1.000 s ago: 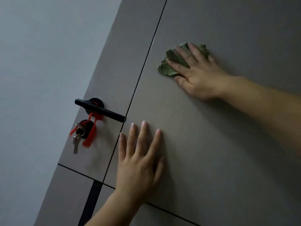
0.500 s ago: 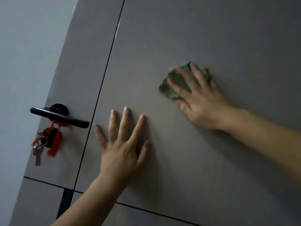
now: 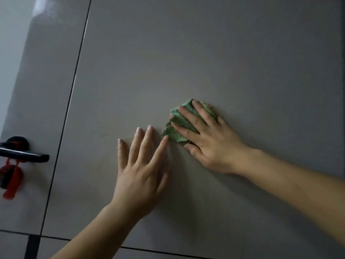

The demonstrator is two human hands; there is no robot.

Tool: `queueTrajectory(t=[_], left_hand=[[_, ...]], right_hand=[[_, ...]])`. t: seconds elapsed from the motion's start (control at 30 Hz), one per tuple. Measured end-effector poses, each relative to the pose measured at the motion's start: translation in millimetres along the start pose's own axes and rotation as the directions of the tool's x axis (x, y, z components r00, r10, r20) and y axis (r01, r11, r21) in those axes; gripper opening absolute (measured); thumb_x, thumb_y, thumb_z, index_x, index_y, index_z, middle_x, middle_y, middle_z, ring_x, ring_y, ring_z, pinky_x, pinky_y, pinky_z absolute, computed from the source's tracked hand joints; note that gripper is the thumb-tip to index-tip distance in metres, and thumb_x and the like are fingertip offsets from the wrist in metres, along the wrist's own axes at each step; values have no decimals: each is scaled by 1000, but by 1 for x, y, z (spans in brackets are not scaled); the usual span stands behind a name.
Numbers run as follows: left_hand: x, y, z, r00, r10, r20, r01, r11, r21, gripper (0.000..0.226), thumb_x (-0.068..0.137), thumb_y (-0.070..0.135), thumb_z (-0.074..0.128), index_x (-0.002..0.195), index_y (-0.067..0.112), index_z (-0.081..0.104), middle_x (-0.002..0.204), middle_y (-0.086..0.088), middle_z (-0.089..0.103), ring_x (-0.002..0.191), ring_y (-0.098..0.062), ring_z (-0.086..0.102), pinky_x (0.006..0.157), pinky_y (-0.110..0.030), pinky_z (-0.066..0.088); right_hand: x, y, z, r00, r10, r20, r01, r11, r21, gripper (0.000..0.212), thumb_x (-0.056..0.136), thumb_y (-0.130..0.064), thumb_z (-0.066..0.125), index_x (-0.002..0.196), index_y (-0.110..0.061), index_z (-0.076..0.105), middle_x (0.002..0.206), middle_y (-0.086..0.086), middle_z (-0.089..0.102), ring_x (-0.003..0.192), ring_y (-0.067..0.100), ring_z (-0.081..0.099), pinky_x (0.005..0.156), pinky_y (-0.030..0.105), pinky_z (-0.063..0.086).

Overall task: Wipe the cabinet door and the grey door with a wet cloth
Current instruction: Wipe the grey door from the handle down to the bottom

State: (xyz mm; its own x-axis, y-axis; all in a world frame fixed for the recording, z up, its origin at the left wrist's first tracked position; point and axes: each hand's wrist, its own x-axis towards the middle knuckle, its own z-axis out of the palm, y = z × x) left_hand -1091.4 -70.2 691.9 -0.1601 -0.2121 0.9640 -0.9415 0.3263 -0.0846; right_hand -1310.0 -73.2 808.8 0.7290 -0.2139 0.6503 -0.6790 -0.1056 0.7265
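The grey door (image 3: 205,53) fills most of the view, split by thin dark grooves into panels. My right hand (image 3: 209,144) presses a crumpled green cloth (image 3: 177,126) flat against the large panel with straight, spread fingers. My left hand (image 3: 140,165) lies flat on the same panel just left of and below the cloth, fingers spread; its index fingertip nearly touches the cloth's lower edge. Most of the cloth is covered by my right fingers.
A black lever handle (image 3: 24,155) sticks out at the left edge, with a red tassel (image 3: 12,184) hanging below it. A pale wall (image 3: 11,43) shows at the far left. Dark grooves (image 3: 74,86) run down and across the door.
My right hand has slid the cloth down the panel towards my left hand. The view has shifted right, so the handle and keys now sit at the left edge.
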Motion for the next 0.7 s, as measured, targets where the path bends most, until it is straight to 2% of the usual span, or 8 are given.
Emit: queueTrajectory(t=[0.07, 0.23, 0.3, 0.37, 0.47, 0.53, 0.63, 0.7], left_hand=[[-1, 4, 3, 1000, -7, -4, 7, 1000, 15, 66, 99, 50, 36, 161, 28, 30, 170, -13, 15, 158, -36, 4, 121, -70, 5], [0, 11, 6, 999, -44, -31, 45, 998, 37, 65, 98, 47, 39, 158, 23, 36, 168, -16, 21, 157, -39, 9, 120, -72, 7], [1, 15, 6, 998, -51, -31, 53, 997, 51, 66, 97, 47, 39, 158, 22, 36, 168, -18, 21, 157, -40, 9, 120, -71, 7], [1, 18, 6, 999, -34, -36, 36, 997, 67, 66, 96, 45, 40, 157, 19, 39, 167, -19, 23, 157, -40, 10, 120, -71, 8], [2, 28, 6, 998, 38, -56, -33, 996, 81, 63, 94, 42, 42, 153, 19, 43, 167, -19, 23, 156, -41, 14, 119, -72, 13], [4, 37, 8, 995, 71, -70, -65, 995, 79, 61, 94, 41, 44, 152, 21, 45, 167, -19, 23, 156, -41, 16, 119, -71, 15], [7, 51, 12, 995, 70, -74, -67, 997, 46, 61, 94, 41, 45, 152, 23, 45, 167, -17, 25, 156, -40, 18, 120, -69, 17], [8, 59, 16, 997, 54, -59, -52, 998, 35, 63, 94, 42, 45, 154, 23, 44, 167, -17, 25, 156, -40, 18, 119, -70, 17]], right_hand=[[5, 26, -3, 1000, 29, -1, -29, 999, -14, 61, 98, -53, 31, 156, -34, 32, 168, 4, 20, 155, 35, 14, 122, 52, 12], [33, 78, -21, 872, 488, 27, -488, 867, 104, 69, 95, -55, 16, 161, -35, 12, 170, 7, 9, 156, 34, -3, 123, 56, 0], [20, 55, -15, 915, 402, -21, -400, 914, 68, 70, 96, -53, 18, 161, -30, 17, 168, 12, 16, 156, 39, 3, 122, 58, 5], [-11, 31, -4, 977, 204, -59, -203, 979, 14, 67, 96, -49, 29, 159, -28, 28, 168, 9, 20, 155, 39, 12, 122, 57, 13], [-41, 47, -2, 997, 80, -13, -81, 996, -31, 65, 96, -47, 34, 158, -29, 32, 168, 6, 21, 155, 35, 16, 120, 55, 22], [-44, 80, -4, 975, 217, -44, -219, 974, -58, 65, 96, -48, 31, 159, -29, 27, 168, 7, 22, 155, 35, 18, 118, 57, 25], [-53, 109, -9, 839, 542, -38, -541, 840, 36, 68, 97, -50, 23, 160, -25, 23, 166, 15, 23, 154, 40, 15, 121, 60, 16], [-69, 89, -2, 831, 551, -77, -550, 834, 41, 67, 98, -48, 27, 158, -18, 30, 163, 21, 27, 152, 45, 17, 120, 61, 14]])
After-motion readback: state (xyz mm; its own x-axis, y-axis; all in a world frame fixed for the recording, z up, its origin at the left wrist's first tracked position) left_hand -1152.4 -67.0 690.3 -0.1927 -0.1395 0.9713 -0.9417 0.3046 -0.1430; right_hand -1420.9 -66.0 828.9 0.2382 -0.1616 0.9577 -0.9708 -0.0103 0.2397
